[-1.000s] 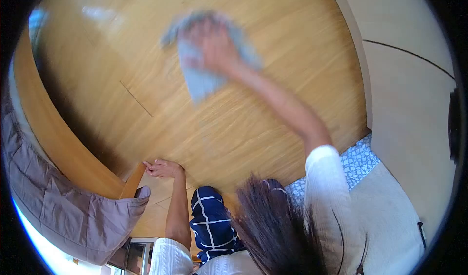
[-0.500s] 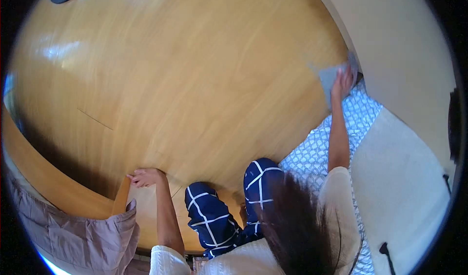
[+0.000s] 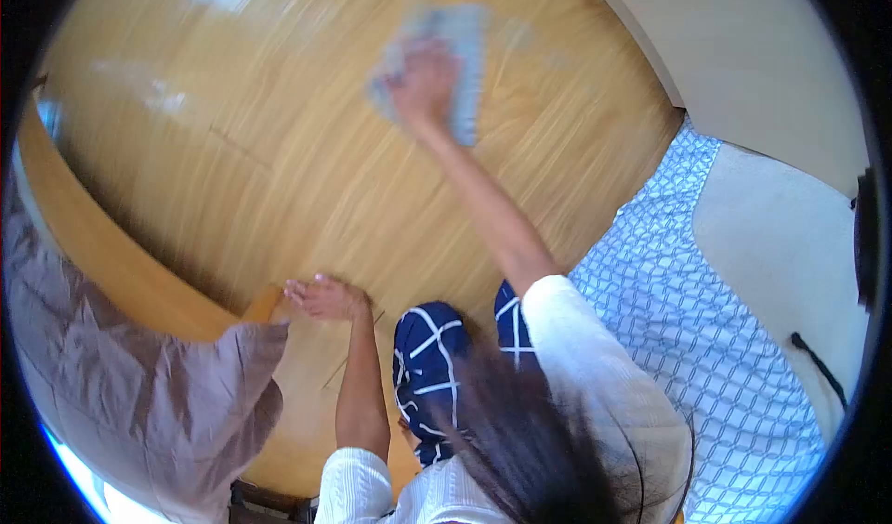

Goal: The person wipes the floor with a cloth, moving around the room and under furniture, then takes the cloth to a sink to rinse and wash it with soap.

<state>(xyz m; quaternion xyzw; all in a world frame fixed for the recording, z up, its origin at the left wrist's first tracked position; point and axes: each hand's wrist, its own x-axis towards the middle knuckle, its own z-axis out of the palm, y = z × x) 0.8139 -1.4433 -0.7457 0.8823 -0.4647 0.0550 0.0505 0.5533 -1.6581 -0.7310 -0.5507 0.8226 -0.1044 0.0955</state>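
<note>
The cloth [image 3: 469, 69] lies on the far part of the floor [image 3: 372, 217], beneath your right hand [image 3: 427, 83]. To your left, the quilt [image 3: 139, 375] adjoins the frame [image 3: 130, 255], whose near end is beside your left hand [image 3: 325, 298]. To your right, the fabric [image 3: 688, 292] lies near, the panel [image 3: 771, 50] farther off.

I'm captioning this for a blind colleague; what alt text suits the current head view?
A person's right hand is on a blurred bluish cloth over a wooden floor. The left hand is open beside the end of a wooden frame, near a mauve quilt.
</note>
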